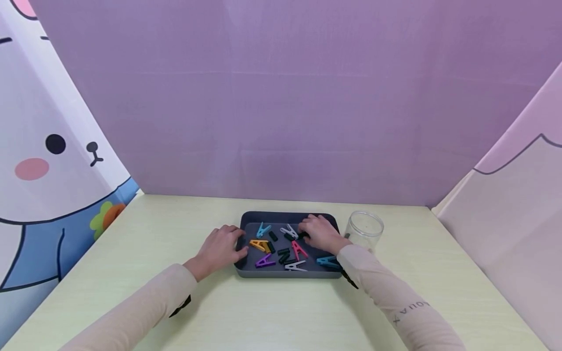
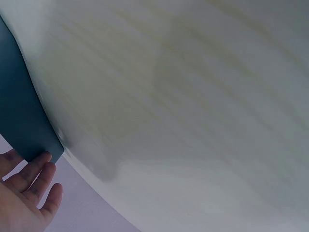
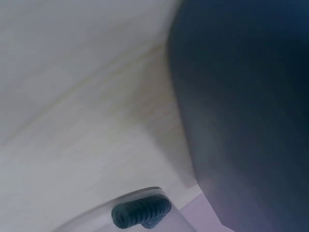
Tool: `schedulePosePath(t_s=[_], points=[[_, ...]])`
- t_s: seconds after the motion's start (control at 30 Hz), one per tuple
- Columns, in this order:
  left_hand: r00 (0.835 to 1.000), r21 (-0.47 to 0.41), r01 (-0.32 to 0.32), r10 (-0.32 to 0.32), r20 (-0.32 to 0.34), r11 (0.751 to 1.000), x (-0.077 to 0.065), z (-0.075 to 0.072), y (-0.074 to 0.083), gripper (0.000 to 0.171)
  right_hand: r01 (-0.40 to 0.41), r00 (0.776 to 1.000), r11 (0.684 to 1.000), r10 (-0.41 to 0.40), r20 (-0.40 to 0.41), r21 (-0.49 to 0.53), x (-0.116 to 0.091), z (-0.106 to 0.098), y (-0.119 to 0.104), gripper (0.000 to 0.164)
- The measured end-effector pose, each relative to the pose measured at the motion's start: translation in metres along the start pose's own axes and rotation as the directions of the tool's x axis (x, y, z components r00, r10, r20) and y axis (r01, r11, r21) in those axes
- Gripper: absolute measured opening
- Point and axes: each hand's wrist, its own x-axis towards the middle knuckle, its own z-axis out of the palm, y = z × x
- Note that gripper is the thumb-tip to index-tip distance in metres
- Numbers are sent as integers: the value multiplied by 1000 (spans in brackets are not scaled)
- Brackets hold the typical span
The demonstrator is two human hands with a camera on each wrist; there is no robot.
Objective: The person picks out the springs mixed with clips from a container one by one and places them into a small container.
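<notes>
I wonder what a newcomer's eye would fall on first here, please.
Probably the large cartoon figure at the head view's far left, beside the purple backdrop. Next, the gray tray of colorful clothespins, low in the middle, the left hand at its left side, the right hand over its right. A clear jar stands right of the tray.

1. A table (image 1: 246,312) boxed in by hangings, like a small booth; whether in a home, lab or office cannot be told.
2. A purple sheet (image 1: 281,107) closes the back.
3. A cartoon sheet (image 1: 57,102) stands left, a pink-and-white sheet (image 1: 509,219) right.
</notes>
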Motion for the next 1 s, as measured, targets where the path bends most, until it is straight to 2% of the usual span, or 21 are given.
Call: schedulePosePath(t_s=[0.6, 1.0], points=[[1000, 17, -14, 14, 8, 1000, 1, 0, -1, 48, -6, 1000, 999, 5, -25, -45, -2, 4, 1, 14], [1000, 13, -14, 14, 2, 1000, 1, 0, 0, 47, 12, 997, 996, -19, -78, -87, -6, -11, -3, 11]])
